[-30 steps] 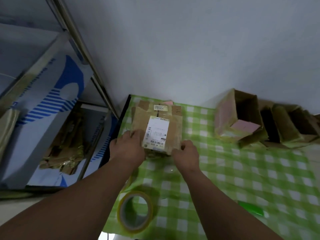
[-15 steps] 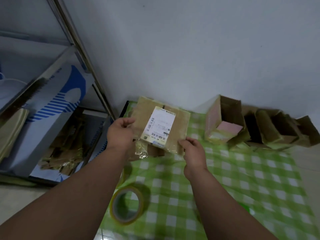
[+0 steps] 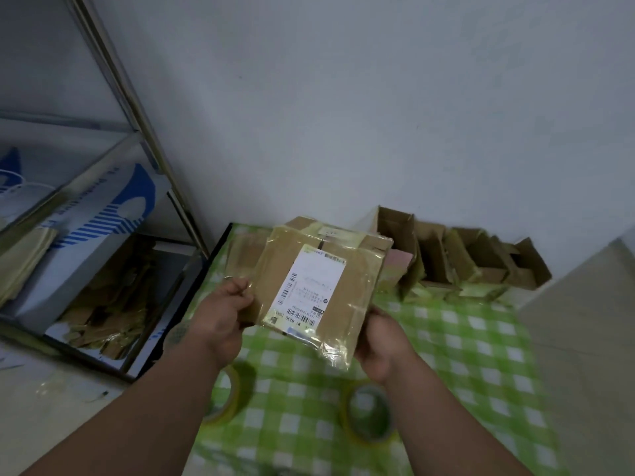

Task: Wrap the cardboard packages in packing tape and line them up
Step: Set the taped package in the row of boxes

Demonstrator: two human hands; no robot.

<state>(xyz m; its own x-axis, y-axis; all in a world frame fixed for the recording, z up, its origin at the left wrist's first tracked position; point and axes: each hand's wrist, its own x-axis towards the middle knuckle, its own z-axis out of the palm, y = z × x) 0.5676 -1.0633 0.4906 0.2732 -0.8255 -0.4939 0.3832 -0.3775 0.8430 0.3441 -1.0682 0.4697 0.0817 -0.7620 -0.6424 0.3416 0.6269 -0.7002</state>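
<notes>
Package [image 3: 316, 286] lifted higher off the green checked cloth [image 3: 474, 355] since before. Left hand [image 3: 223, 314] pinches its left edge, right hand [image 3: 381, 341] grips the lower right corner; two tape rolls [image 3: 367, 413] below.

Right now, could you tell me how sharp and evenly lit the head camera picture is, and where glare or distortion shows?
Head view: dim, flat light with soft shadows; the tape-wrapped package shows glossy glare on its lower corner, its label print too soft to read; the tape rolls near the bottom edge are blurred; wide-angle distortion tilts the shelf post.
</notes>
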